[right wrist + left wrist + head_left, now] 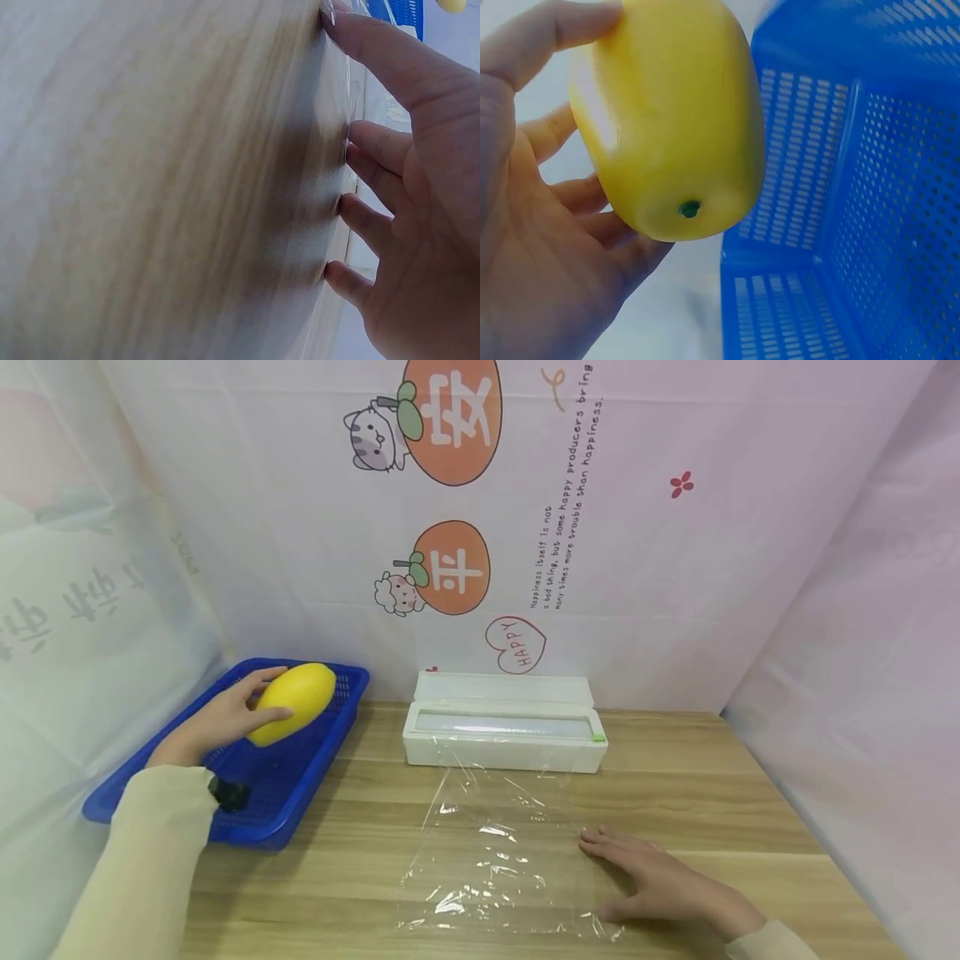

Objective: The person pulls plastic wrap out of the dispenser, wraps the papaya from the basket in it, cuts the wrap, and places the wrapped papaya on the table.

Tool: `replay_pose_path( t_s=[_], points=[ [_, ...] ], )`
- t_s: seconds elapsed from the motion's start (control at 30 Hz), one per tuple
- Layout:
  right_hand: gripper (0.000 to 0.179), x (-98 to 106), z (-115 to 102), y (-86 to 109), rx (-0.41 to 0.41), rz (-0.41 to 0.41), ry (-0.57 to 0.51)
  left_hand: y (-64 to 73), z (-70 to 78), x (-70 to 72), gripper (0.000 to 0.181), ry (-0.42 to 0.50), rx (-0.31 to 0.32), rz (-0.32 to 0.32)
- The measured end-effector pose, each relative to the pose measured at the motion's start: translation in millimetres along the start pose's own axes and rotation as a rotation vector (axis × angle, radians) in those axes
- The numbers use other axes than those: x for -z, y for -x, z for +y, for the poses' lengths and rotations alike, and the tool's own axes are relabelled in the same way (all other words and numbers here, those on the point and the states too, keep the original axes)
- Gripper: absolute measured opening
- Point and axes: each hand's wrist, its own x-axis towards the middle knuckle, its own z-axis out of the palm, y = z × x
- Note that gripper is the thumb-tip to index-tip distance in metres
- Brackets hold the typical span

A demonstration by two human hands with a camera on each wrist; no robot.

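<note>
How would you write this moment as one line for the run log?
left hand: grips yellow fruit over blue basket | right hand: rests at clear film's right edge on table | white box: lid raised

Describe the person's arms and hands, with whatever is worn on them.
The left sleeve and right sleeve are plain cream, reaching about to the wrists. The left hand and right hand are ungloved. A small black object, unclear what, shows beside the left sleeve's end.
</note>
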Motion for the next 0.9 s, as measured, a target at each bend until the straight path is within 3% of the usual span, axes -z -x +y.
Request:
replay_pose_path(
  t_s=[0.4, 0.63, 0.9],
  points=[
    [0.087, -0.9, 0.5, 0.4, 0.003, -0.003, -0.004, -6.1, 24.8, -29.6, 0.079, 0.034, -0.141, -0.023],
    [0.087, -0.1, -0.2, 0.3, 0.007, 0.000, 0.003, -10.8, 47.9, -61.4, 0.076, 0.023, -0.236, -0.036],
    [0.087, 0.0, 0.6, 0.8, 0.014, 0.009, 0.005, -21.2, 66.7, -98.1, 0.072, 0.022, -0.364, -0.106]
  ],
)
